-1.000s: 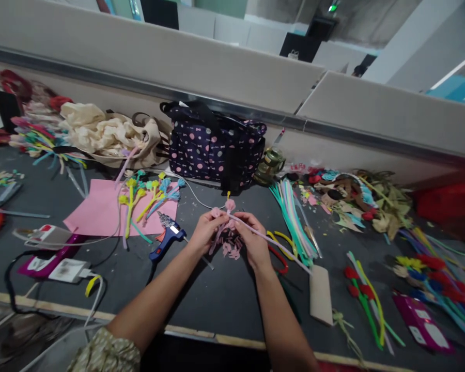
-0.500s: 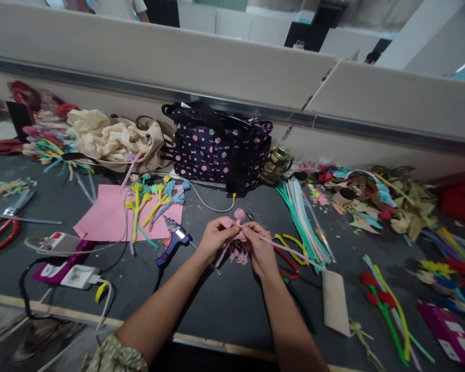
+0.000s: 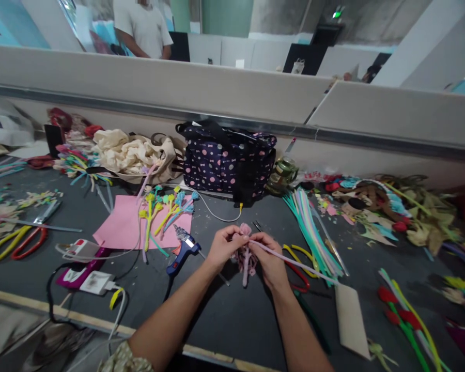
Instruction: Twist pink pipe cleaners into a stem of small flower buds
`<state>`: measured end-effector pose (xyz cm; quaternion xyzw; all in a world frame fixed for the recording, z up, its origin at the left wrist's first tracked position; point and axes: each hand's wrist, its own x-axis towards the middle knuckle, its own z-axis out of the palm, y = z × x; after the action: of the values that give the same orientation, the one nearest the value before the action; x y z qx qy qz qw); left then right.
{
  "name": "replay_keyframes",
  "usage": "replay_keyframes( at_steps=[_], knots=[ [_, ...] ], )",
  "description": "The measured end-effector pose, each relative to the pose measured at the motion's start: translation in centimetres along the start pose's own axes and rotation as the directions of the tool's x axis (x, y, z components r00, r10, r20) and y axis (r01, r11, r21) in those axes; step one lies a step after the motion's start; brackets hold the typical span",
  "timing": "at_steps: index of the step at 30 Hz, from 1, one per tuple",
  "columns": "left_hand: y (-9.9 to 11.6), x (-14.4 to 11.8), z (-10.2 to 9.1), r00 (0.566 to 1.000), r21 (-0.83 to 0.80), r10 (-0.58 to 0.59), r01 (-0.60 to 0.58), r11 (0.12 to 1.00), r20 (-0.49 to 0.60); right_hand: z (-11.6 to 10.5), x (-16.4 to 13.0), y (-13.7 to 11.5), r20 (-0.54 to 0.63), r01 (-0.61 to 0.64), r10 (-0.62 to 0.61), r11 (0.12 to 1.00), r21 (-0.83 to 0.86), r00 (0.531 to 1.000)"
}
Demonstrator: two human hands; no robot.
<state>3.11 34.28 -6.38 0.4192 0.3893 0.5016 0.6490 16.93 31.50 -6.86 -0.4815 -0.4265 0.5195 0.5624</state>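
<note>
Over the middle of the dark table, my left hand (image 3: 225, 249) pinches a pink fuzzy pipe-cleaner flower (image 3: 245, 228) between thumb and fingers. My right hand (image 3: 270, 261) closes on a pale pink pipe cleaner (image 3: 294, 260) at the same spot; its long end slants off to the right. A short pink stem (image 3: 246, 271) points down between the hands. Pink scraps lie beneath them, partly hidden. Left of my left hand rests a blue glue gun (image 3: 184, 251). Scissors with yellow and red handles (image 3: 299, 262) lie beside my right hand.
Pink paper (image 3: 118, 219) bears yellow and blue pipe-cleaner flowers. Behind stand a dotted dark bag (image 3: 220, 160) and a green bottle (image 3: 282, 173). Bundled pipe cleaners (image 3: 313, 235) and a beige card (image 3: 351, 318) lie right. A power strip (image 3: 75, 271) with cords is left. Someone stands beyond the partition.
My view has tipped up and turned slightly left, so the table's things appear lower and further right. The short pink stem, slanting left before, now points down between my hands.
</note>
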Motion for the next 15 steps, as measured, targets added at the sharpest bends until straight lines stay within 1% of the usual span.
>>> replay_keyframes(
  at_steps=[2, 4, 7, 10, 12, 15],
  knots=[
    [-0.1, 0.1, 0.0, 0.999, -0.028, -0.018, 0.018, 0.999, -0.034, 0.1, -0.2, 0.0, 0.037, -0.012, 0.012, 1.000, 0.002, 0.999],
    [-0.3, 0.1, 0.0, 0.997, -0.091, -0.050, 0.045, 0.995, -0.051, 0.4, -0.4, 0.0, 0.049, -0.019, 0.019, 1.000, 0.006, 0.999],
    [-0.5, 0.1, 0.2, 0.993, -0.166, -0.117, 0.112, 0.980, -0.022, 0.6, -0.5, 0.2, 0.004, -0.011, 0.011, 1.000, 0.014, 1.000],
    [-0.6, 0.0, 0.3, 0.987, -0.212, -0.160, 0.156, 0.965, -0.001, 0.7, -0.5, 0.6, -0.018, -0.015, 0.016, 0.998, 0.059, 1.000],
    [-0.5, 0.0, 0.4, 0.987, -0.222, -0.162, 0.158, 0.962, 0.001, 0.5, -0.4, 0.9, -0.022, -0.022, 0.024, 0.997, 0.071, 0.999],
    [-0.5, 0.0, 0.5, 0.992, -0.220, -0.125, 0.122, 0.968, 0.005, 0.3, -0.2, 1.2, -0.038, 0.013, -0.013, 1.000, 0.016, 0.999]
  ],
)
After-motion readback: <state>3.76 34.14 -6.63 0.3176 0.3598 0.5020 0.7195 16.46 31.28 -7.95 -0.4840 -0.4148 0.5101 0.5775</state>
